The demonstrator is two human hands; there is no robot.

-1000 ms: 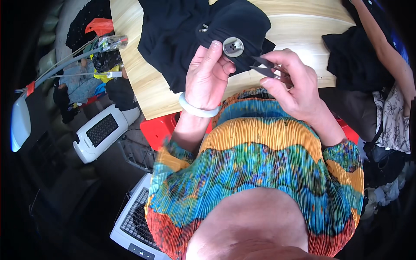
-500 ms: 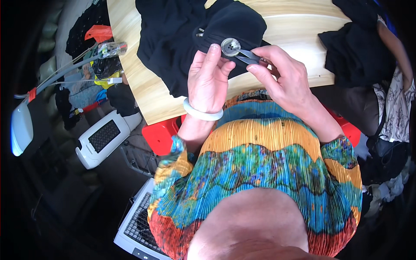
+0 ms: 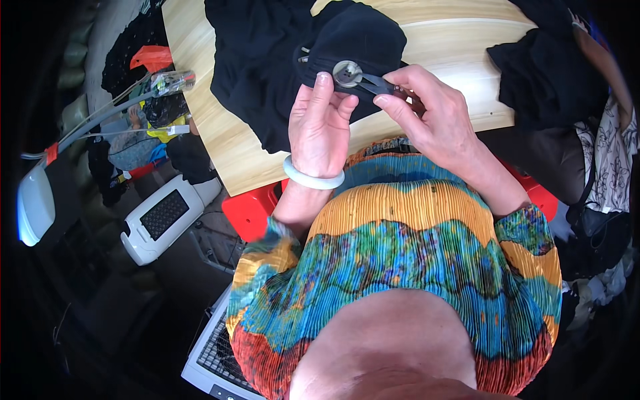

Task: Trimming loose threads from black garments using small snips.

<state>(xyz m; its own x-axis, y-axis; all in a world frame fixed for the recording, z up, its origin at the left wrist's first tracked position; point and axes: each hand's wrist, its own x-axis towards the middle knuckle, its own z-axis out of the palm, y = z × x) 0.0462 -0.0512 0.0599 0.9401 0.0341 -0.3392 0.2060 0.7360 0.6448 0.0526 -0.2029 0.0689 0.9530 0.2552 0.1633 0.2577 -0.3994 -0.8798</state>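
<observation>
A large grey-green button (image 3: 347, 74) with dark holes sits on a black garment (image 3: 257, 67) spread over the table's near part. My left hand (image 3: 321, 120), wearing a pale bangle (image 3: 312, 175), grips the garment just below the button. Its thumb points up beside the button's left edge, and some of its fingers are hidden behind the cloth. Pinched between my right thumb and fingers is a pair of small dark thread snips (image 3: 377, 85). Their blades reach the right side of the button. My right hand (image 3: 433, 110) covers most of the handle.
Under the cloth is a light wooden table (image 3: 460, 67). More black cloth (image 3: 553, 83) lies at its right side, beside another person's arm (image 3: 610, 80). A lamp (image 3: 35, 207) on a bent arm stands at left. Red stools (image 3: 250, 212) show beneath the table edge.
The snips' blades look closer together than before. The button, garment and both hands have shifted slightly leftward in the picture. Each hand keeps its hold.
</observation>
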